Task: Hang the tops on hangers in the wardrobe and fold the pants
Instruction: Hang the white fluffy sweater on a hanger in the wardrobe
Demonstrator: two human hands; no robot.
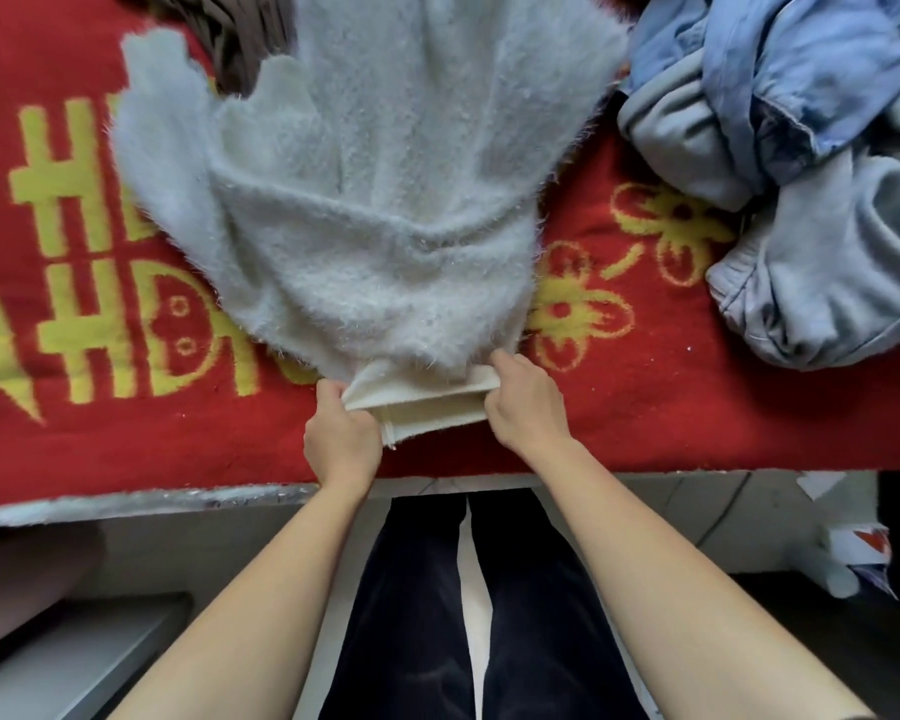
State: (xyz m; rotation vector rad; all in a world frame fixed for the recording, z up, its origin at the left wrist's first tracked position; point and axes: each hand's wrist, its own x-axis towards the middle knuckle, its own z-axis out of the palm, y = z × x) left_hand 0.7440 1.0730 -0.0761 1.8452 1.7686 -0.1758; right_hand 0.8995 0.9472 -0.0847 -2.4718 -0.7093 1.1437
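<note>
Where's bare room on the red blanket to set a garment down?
Free: left of the fuzzy sweater, over the yellow lettering; a narrower patch on the yellow flowers between sweater and denim pile. Crowded: centre, where left hand and right hand pinch the sweater; far right.

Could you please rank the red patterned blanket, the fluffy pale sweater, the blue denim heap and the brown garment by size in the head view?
1. red blanket with yellow pattern
2. fluffy pale grey sweater
3. crumpled blue denim heap, cropped
4. brown fabric garment, mostly hidden
</note>
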